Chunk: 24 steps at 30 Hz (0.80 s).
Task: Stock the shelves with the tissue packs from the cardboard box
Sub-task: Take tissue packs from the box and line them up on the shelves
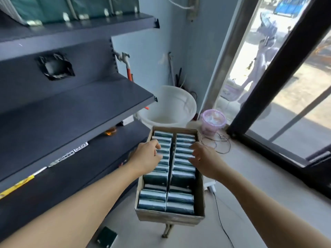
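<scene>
Left hand (149, 154) over the left row of tissue packs (180, 197), fingers curled onto pack tops; can't tell if it's actually gripping one. Right hand (202, 158) over the right row, fingers bent and spread, touching pack tops. Packs stand in two rows filling the cardboard box (168, 218). Dark shelves (75, 104) to the left; white bucket (170, 106) behind the box.

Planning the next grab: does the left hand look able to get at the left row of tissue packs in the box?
Probably yes. The left hand is over the left row of tissue packs, the cardboard box is open-topped, and nothing covers them.
</scene>
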{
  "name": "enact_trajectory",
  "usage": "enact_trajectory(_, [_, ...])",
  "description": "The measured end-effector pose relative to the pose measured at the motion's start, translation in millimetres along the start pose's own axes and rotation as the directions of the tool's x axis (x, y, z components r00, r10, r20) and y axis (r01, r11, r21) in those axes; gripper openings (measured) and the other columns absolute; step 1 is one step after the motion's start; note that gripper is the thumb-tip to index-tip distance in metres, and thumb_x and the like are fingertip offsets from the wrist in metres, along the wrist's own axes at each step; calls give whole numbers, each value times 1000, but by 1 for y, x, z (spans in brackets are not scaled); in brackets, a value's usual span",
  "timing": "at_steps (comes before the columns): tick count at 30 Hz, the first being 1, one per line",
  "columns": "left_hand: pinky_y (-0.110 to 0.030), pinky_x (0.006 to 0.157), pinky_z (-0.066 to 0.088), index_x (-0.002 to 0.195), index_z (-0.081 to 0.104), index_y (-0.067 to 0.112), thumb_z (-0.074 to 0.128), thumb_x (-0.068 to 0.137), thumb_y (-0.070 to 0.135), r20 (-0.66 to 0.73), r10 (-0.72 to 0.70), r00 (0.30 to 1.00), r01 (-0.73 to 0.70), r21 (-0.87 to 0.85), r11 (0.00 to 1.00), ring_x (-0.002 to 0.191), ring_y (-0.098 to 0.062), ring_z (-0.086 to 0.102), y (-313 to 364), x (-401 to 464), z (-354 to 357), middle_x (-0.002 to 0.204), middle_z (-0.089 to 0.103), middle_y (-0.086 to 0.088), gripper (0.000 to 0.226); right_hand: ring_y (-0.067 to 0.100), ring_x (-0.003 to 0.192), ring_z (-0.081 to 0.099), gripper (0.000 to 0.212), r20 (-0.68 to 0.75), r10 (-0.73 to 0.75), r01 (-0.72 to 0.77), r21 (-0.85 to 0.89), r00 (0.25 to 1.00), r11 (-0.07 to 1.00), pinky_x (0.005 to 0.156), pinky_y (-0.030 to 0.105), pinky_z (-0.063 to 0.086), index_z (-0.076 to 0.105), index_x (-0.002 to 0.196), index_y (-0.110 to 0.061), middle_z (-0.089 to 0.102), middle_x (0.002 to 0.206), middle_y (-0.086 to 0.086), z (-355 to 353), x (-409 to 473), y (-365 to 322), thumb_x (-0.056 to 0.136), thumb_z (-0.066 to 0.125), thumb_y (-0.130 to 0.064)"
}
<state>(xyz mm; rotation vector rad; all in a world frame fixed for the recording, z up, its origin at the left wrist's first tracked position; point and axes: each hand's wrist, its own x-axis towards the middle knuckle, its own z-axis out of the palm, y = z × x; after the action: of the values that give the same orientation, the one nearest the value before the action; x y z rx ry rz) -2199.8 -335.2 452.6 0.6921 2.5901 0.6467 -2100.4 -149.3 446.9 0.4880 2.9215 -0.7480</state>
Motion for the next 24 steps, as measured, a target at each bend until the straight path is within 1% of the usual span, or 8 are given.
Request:
enact_trajectory(4, [-35, 84, 49, 114, 53, 25, 55, 92, 30, 79, -89, 993, 88, 22, 996, 96, -17, 57, -12, 27, 55, 102, 60, 6, 23, 24, 106, 56, 40, 141, 68, -68, -8, 988, 998, 86, 30, 44, 47, 127, -16, 61, 118, 6, 44, 19, 50, 89, 55, -25])
enact_trajectory(7, [-34, 82, 48, 116, 50, 27, 54, 93, 30, 124, -148, 981, 137, 87, 987, 97, -17, 56, -30, 44, 93, 108, 56, 9, 24, 24, 111, 53, 41, 226, 83, -77, -35, 971, 996, 87, 28, 42, 45, 129, -15, 56, 125, 6, 79, 36, 79, 91, 53, -26])
enact_trajectory(9, [-35, 85, 48, 118, 49, 26, 55, 92, 29, 145, -159, 977, 139, 135, 981, 104, -18, 55, -45, 54, 116, 119, 54, 8, 27, 25, 115, 50, 41, 280, 87, -84, -25, 956, 996, 92, 34, 44, 43, 130, -15, 50, 129, 7, 102, 47, 92, 91, 52, -25])
enact_trajectory(12, [-35, 95, 42, 123, 47, 24, 58, 91, 26, 144, -144, 979, 110, 218, 970, 118, -16, 47, -69, 68, 148, 130, 49, 7, 34, 24, 126, 40, 46, 309, 91, -91, -14, 947, 996, 99, 34, 40, 39, 136, -14, 41, 138, 6, 136, 58, 107, 93, 51, -22])
enact_trajectory(15, [-34, 98, 36, 125, 44, 24, 61, 88, 25, 106, -122, 987, 83, 320, 944, 120, -18, 42, -91, 81, 172, 130, 45, 4, 41, 23, 128, 35, 49, 290, 84, -71, -56, 953, 996, 102, 33, 35, 35, 138, -16, 40, 138, 4, 165, 67, 118, 92, 52, -22])
enact_trajectory(18, [-35, 98, 35, 126, 42, 24, 66, 84, 25, 87, -84, 993, 46, 373, 927, 119, -18, 41, -109, 92, 193, 129, 43, 4, 48, 22, 124, 37, 48, 223, 88, -66, -106, 971, 992, 99, 31, 34, 38, 135, -18, 43, 134, 1, 188, 72, 127, 90, 55, -22])
enact_trajectory(21, [-37, 91, 41, 123, 46, 22, 70, 80, 22, 81, -38, 996, 0, 422, 907, 115, -19, 44, -120, 95, 206, 125, 44, 3, 50, 22, 119, 38, 44, 127, 103, -78, -190, 987, 979, 95, 31, 33, 42, 129, -18, 45, 129, 0, 204, 75, 129, 88, 58, -24])
enact_trajectory(24, [-33, 79, 43, 118, 46, 21, 69, 77, 11, 56, -16, 998, -13, 483, 875, 106, -19, 46, -127, 97, 211, 118, 43, 1, 48, 23, 114, 38, 41, 64, 111, -90, -277, 992, 957, 91, 33, 32, 43, 125, -19, 44, 123, 2, 216, 79, 128, 86, 58, -24])
